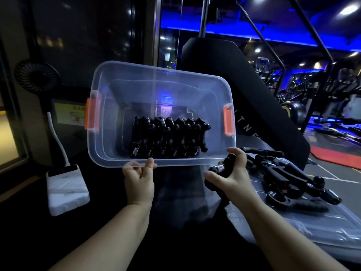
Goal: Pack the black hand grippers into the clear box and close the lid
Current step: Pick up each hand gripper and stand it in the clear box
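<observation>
Left hand point(139, 180) pinches clear box point(109, 118) near rim; right hand point(230, 177) grips hand gripper point(221, 170), box opening at 11 o'clock, nearer right.

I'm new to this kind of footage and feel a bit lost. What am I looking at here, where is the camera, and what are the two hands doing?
There is no machine here: a person wears one wide-angle camera on the head, looking forward and down, so you see their own arms. The setting looks like a dim gym.

The left hand has its grip on the near rim of a clear box with orange latches, tipping it toward the camera. A row of black hand grippers already lies inside.

The right hand holds one more hand gripper. Beside it, a loose pile of grippers rests on what appears to be the clear lid. A white fan stands at the left.
</observation>
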Action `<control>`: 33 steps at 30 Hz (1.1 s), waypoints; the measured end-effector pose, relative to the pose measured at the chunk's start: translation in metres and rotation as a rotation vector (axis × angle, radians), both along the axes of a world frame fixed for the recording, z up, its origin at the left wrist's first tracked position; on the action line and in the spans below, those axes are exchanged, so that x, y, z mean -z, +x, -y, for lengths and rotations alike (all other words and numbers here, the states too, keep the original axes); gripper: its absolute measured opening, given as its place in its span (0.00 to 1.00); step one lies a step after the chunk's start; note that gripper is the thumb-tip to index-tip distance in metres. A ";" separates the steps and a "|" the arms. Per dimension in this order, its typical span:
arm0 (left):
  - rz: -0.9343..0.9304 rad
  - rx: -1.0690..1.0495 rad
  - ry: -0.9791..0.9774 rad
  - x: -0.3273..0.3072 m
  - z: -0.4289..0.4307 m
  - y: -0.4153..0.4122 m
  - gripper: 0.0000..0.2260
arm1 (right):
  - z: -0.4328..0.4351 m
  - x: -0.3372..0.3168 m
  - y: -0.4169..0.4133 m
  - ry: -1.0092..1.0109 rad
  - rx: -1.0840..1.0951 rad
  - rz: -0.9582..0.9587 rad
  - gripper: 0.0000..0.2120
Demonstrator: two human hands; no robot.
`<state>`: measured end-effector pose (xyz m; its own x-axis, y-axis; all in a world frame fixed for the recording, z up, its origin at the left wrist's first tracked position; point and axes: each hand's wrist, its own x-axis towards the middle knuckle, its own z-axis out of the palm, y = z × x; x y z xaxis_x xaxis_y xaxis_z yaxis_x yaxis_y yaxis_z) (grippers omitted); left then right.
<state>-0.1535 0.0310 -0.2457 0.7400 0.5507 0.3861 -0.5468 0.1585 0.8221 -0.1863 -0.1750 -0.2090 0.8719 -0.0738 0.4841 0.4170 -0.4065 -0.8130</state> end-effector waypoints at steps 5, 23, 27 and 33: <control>-0.005 0.015 -0.005 0.003 -0.001 0.002 0.09 | -0.012 -0.005 0.004 0.295 -0.063 -0.074 0.34; 0.027 0.021 -0.009 0.003 -0.002 0.003 0.12 | -0.002 -0.008 0.001 0.113 0.233 -0.036 0.26; 0.026 0.027 -0.008 0.002 -0.002 0.001 0.12 | 0.000 -0.015 -0.008 -0.016 0.250 0.051 0.19; 0.012 0.021 -0.017 0.001 -0.001 0.000 0.12 | 0.003 -0.030 -0.019 -0.386 0.214 0.083 0.07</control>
